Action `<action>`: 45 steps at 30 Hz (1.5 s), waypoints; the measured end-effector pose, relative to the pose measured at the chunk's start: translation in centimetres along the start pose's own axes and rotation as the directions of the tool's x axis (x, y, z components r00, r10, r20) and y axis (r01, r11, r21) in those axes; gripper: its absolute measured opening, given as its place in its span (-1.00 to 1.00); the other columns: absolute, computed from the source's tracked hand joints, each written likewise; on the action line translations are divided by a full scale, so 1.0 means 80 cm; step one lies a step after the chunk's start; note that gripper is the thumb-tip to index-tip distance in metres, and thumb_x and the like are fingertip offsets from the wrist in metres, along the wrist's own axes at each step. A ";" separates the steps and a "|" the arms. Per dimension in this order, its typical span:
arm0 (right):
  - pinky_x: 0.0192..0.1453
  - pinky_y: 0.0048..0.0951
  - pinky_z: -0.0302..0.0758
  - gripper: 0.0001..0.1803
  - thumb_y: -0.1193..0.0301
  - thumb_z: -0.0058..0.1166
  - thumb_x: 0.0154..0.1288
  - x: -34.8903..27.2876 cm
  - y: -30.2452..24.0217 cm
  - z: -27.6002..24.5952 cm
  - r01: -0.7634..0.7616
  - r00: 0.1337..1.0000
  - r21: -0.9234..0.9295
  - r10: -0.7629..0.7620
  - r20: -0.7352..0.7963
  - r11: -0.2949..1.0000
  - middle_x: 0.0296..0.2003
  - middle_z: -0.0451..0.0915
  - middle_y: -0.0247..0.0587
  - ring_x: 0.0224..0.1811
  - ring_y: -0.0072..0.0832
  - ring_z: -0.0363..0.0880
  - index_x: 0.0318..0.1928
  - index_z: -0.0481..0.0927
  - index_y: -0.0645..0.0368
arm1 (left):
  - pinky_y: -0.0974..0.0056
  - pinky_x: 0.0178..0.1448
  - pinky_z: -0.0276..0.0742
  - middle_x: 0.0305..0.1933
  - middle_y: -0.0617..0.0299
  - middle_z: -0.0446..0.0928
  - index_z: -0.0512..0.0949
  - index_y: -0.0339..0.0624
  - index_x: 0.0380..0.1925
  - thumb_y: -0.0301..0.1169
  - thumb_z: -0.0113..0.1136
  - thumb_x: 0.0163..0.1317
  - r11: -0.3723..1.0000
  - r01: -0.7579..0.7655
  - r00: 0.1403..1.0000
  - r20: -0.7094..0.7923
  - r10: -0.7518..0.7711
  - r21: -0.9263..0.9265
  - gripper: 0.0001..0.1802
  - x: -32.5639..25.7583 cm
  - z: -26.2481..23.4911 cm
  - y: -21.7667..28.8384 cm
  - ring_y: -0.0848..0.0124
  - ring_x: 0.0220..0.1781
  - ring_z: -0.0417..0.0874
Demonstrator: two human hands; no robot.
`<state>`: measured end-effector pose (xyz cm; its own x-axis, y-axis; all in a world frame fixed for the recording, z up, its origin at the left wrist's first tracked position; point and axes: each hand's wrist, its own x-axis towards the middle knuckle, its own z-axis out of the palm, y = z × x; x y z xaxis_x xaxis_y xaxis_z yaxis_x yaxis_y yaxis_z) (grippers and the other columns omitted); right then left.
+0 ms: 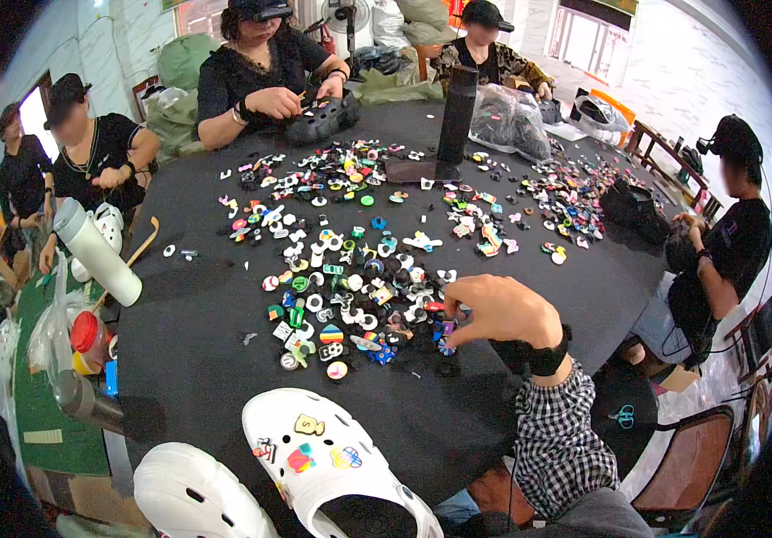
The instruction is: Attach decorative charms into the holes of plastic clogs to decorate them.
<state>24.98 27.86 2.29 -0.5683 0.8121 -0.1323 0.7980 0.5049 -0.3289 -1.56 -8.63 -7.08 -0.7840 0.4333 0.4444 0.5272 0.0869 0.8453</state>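
Black table (193,336). Right hand (511,309) curled at right edge of charm pile (350,305), fingertips among charms; can't tell if pinching one. White clog (334,432) nearer wearer, left of it. Left hand: can't tell.

Right grip (510,311) palm-down; fingers (465,290) curled

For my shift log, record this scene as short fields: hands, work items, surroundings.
Right hand: fingertips at the right edge of the near charm pile; grip on a piece unclear
Left hand: not in view
Near charm pile: mixed colours, on the black table
Decorated clog: white, charms on its toe, lower edge of picture
Second clog: white, left of the first
Far side: a co-worker's hands on a dark clog
Left edge: pale bottle, red-lidded jar

Right hand point
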 end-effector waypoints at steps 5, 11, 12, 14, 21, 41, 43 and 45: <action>-0.14 -0.16 0.52 -0.49 0.19 0.33 -0.03 0.009 -0.011 0.018 0.098 0.995 -0.113 -0.096 0.026 0.989 -0.27 0.61 -0.10 -0.15 -0.10 0.59 -0.14 0.43 0.18 | -0.01 0.13 0.34 0.11 -0.22 0.41 0.31 -0.39 0.15 -0.20 0.14 0.27 0.993 0.021 0.998 -0.057 -0.027 -0.114 -0.42 -0.010 -0.003 -0.011 -0.08 0.04 0.47; -0.11 -0.12 0.50 -0.54 0.36 0.25 0.03 0.003 -0.024 0.026 0.061 0.998 -0.187 -0.058 0.019 0.981 -0.20 0.60 -0.06 -0.12 -0.07 0.58 -0.06 0.40 0.16 | 0.04 0.14 0.36 0.12 -0.21 0.40 0.24 -0.41 0.17 -0.33 0.24 0.21 0.905 0.085 0.977 -0.142 -0.158 -0.418 -0.38 -0.017 0.003 -0.011 -0.04 0.06 0.47; -0.11 -0.12 0.50 -0.54 0.36 0.25 0.03 0.002 -0.023 0.026 0.062 0.998 -0.188 -0.059 0.020 0.980 -0.20 0.60 -0.06 -0.12 -0.07 0.58 -0.06 0.40 0.16 | 0.03 0.14 0.35 0.12 -0.21 0.40 0.25 -0.41 0.17 -0.31 0.24 0.21 0.897 0.068 0.980 -0.141 -0.143 -0.436 -0.38 -0.017 0.003 -0.011 -0.05 0.06 0.47; -0.10 -0.12 0.50 -0.57 0.39 0.22 0.06 0.008 -0.020 0.033 0.132 0.991 -0.151 -0.134 -0.004 0.980 -0.20 0.60 -0.06 -0.10 -0.06 0.58 -0.05 0.40 0.15 | 0.02 0.14 0.35 0.12 -0.21 0.40 0.26 -0.42 0.17 -0.30 0.24 0.21 0.951 0.064 0.992 -0.086 -0.094 -0.302 -0.38 -0.016 -0.010 -0.023 -0.07 0.05 0.47; -0.23 -0.26 0.52 -0.62 0.45 0.23 0.03 0.014 -0.008 0.006 0.244 0.969 0.213 -0.229 -0.090 0.946 -0.40 0.58 -0.10 -0.34 -0.16 0.59 -0.08 0.50 0.17 | 0.00 0.08 0.37 0.06 -0.23 0.43 0.36 -0.46 0.08 -0.27 0.21 0.22 0.977 0.085 0.985 -0.129 -0.111 -0.195 -0.45 -0.014 0.005 0.006 -0.13 -0.03 0.48; 0.02 -0.34 0.45 -0.87 0.60 0.13 0.09 0.044 -0.047 0.042 0.502 0.846 0.097 -0.464 -0.263 0.860 -0.13 0.48 -0.13 -0.04 -0.22 0.50 -0.31 0.64 0.18 | 0.10 0.50 -0.02 0.46 0.10 0.10 0.05 -0.19 0.39 -0.20 -0.06 0.39 0.097 0.493 0.870 0.491 -0.043 -0.865 -0.35 0.004 0.011 0.024 0.16 0.48 0.09; 0.04 -0.33 0.44 -0.86 0.61 0.13 0.08 0.040 -0.050 0.037 0.496 0.843 0.104 -0.448 -0.298 0.862 -0.09 0.49 -0.11 -0.01 -0.21 0.50 -0.31 0.64 0.18 | 0.10 0.51 -0.02 0.46 0.10 0.09 0.04 -0.19 0.40 -0.20 -0.05 0.39 0.095 0.488 0.872 0.482 -0.081 -0.868 -0.34 -0.006 0.007 0.024 0.17 0.48 0.08; 0.01 -0.42 0.43 -0.85 0.62 0.10 0.11 0.045 -0.038 0.041 0.490 0.846 0.206 -0.404 -0.349 0.847 -0.03 0.50 -0.18 -0.01 -0.33 0.49 -0.28 0.63 0.20 | 0.14 0.41 0.14 0.37 0.14 0.24 0.14 -0.23 0.34 -0.21 -0.01 0.37 0.016 0.621 0.763 0.600 -0.241 -0.784 -0.38 -0.023 0.001 0.015 0.17 0.37 0.27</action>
<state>19.84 28.25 -0.27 -0.7330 0.5849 0.3472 0.3567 0.7651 -0.5361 0.56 -9.25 -6.93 -0.5288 0.8477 -0.0423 -0.7351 -0.4325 0.5221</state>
